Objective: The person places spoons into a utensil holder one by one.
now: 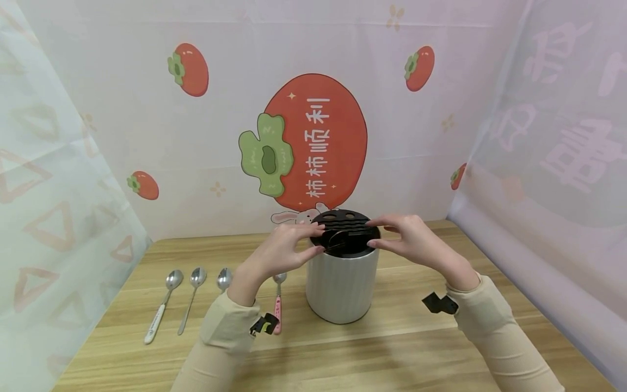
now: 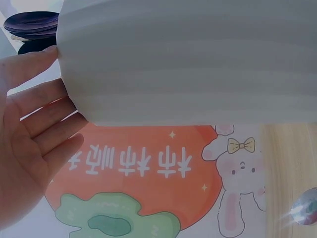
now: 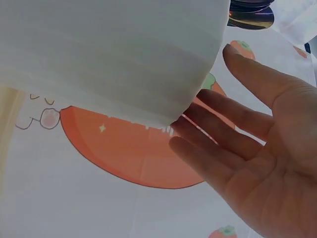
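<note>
A light grey ribbed canister (image 1: 340,288) stands upright on the table, with a black top (image 1: 362,251) that has holes at the back and wavy ridges. My left hand (image 1: 280,247) reaches its left side, fingertips and thumb at the black rim. At the right side is my right hand (image 1: 416,239), fingers and thumb spread near the rim. In the right wrist view, its thumb stays apart from the canister wall (image 3: 114,54). Dark glossy rounded pieces (image 2: 32,25) show past the canister's end in the left wrist view. The inside is mostly too dark to make out.
Left of the canister lie several spoons: one with a white handle (image 1: 155,324), an all-metal one (image 1: 188,310), one partly hidden (image 1: 224,279) by my left arm, and one with a pink handle (image 1: 278,313). A printed cloth (image 1: 220,125) hangs behind the wooden table (image 1: 392,359).
</note>
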{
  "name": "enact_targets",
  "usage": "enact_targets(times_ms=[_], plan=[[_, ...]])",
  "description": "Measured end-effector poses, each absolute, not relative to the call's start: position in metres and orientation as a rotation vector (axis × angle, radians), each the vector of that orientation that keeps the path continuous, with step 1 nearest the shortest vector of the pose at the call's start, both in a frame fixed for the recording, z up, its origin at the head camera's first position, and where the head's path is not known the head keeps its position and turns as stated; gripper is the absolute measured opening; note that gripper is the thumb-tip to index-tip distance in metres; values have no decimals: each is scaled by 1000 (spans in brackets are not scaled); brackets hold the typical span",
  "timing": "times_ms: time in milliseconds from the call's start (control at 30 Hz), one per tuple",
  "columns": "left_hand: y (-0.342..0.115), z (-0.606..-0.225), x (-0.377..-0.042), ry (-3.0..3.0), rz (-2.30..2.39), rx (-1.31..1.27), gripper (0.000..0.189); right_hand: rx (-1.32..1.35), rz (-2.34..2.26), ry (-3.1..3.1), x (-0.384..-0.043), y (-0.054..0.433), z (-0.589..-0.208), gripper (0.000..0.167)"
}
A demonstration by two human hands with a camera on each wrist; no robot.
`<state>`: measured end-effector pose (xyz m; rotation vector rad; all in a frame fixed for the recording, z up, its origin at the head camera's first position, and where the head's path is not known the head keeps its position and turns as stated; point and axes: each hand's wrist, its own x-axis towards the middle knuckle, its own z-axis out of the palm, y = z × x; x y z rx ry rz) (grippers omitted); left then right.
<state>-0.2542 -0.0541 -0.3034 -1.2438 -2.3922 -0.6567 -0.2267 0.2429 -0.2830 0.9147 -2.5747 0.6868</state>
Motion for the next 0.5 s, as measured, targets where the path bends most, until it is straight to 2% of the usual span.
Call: enact_targets(times_ms=[500], plan=[[-55, -304, -254, -2387, -656, -1244, 33, 1078, 677, -2511, -232, 243, -291, 43]])
